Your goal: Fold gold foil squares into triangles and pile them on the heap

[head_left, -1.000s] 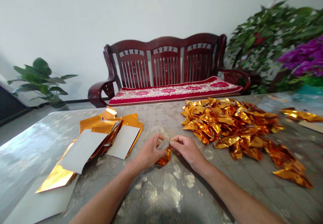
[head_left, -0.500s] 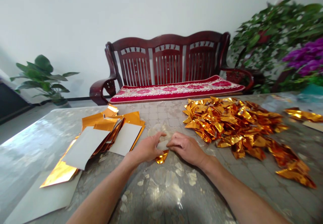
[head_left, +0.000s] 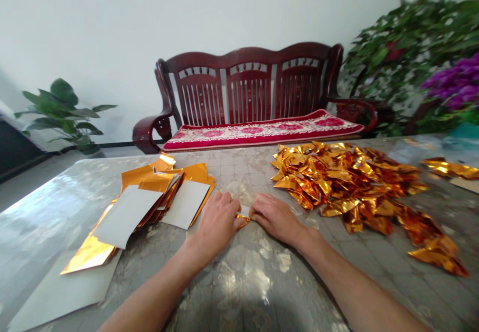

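Near the middle of the table, a small sheet of gold foil paper is pinched between my two hands. Its gold side shows as a narrow folded strip, with a bit of the pale back above it. My left hand closes on the left end, fingers curled and thumb below. At the right end, the fingers of my right hand are curled together on the paper. Much of the sheet is hidden under the fingers. Left of my left hand lies a loose stack of gold foil sheets, some with the pale side up.
A heap of folded gold foil pieces spreads to the right. A larger pale sheet lies at the front left of the table. Clear plastic sits at the back right. Behind stands a wooden bench with a red cushion.
My left hand has turned over the paper, its thumb now lower and its fingers on top. The gold part has been folded up into a thin strip between the hands.
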`<state>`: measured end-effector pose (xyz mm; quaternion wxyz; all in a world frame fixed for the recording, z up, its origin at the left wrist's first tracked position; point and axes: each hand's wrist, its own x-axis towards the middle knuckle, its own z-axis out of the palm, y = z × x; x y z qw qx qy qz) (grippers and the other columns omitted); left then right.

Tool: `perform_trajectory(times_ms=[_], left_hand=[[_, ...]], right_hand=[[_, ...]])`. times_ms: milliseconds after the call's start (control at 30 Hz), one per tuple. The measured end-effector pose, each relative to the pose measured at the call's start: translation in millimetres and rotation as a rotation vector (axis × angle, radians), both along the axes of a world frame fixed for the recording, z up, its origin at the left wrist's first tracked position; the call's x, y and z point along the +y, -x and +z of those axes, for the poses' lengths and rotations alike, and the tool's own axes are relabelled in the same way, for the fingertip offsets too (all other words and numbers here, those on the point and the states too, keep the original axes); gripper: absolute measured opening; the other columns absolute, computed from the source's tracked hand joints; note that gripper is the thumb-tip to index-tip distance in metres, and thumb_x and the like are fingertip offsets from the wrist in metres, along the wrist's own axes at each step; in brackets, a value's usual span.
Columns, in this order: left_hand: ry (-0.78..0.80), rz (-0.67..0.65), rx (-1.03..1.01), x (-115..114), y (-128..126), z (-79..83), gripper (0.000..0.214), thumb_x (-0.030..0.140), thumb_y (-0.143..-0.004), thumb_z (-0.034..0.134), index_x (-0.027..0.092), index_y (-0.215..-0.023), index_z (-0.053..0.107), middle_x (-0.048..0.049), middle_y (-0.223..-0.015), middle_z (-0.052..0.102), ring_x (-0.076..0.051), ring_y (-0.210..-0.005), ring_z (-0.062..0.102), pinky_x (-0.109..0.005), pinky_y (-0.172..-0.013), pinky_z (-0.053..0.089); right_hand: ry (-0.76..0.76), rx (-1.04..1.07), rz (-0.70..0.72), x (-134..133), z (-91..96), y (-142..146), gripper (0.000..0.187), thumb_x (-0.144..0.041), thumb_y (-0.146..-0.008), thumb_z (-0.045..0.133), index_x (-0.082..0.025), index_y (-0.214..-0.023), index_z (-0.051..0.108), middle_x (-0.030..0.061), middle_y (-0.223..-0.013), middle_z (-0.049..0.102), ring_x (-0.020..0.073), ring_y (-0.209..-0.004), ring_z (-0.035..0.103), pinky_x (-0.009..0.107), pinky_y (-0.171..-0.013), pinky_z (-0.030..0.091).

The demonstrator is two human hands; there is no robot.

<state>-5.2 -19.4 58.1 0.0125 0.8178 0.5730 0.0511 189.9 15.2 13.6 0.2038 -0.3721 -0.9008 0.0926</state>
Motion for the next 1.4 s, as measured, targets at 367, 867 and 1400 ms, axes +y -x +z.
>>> perform_trajectory(times_ms=[367,867,1400], left_hand=[[0.079,0.046,-0.057,5,1,-15.8,0.020,0.039,-0.080,0.068,0.020,-0.085,0.065,-0.0068,-0.093,0.066,-0.025,-0.094,0.058,-0.034,-0.083,0.041],[0.078,0.128,-0.111,5,-2,-7.3,0.010,0.032,-0.084,0.063,0.023,-0.088,0.066,-0.0023,-0.086,0.069,-0.022,-0.091,0.062,-0.032,-0.082,0.039],[0.179,0.166,-0.150,0,-4,-12.3,0.020,0.042,-0.083,0.064,0.023,-0.080,0.069,-0.0034,-0.083,0.072,-0.021,-0.082,0.066,-0.027,-0.068,0.039]], right_hand=[[-0.031,-0.065,0.004,1,1.4,-1,0.010,-0.022,-0.093,0.059,-0.020,-0.083,0.061,0.0015,-0.087,0.058,0.0167,-0.088,0.054,0.028,-0.074,0.037],[0.030,-0.025,0.024,3,2.8,-2,0.009,-0.023,-0.092,0.060,-0.020,-0.084,0.063,0.0022,-0.087,0.060,0.0176,-0.089,0.053,0.029,-0.075,0.037],[0.005,-0.001,0.025,4,-2.7,-3,0.009,-0.024,-0.092,0.061,-0.021,-0.084,0.065,0.0016,-0.087,0.060,0.0173,-0.089,0.053,0.029,-0.075,0.036]])
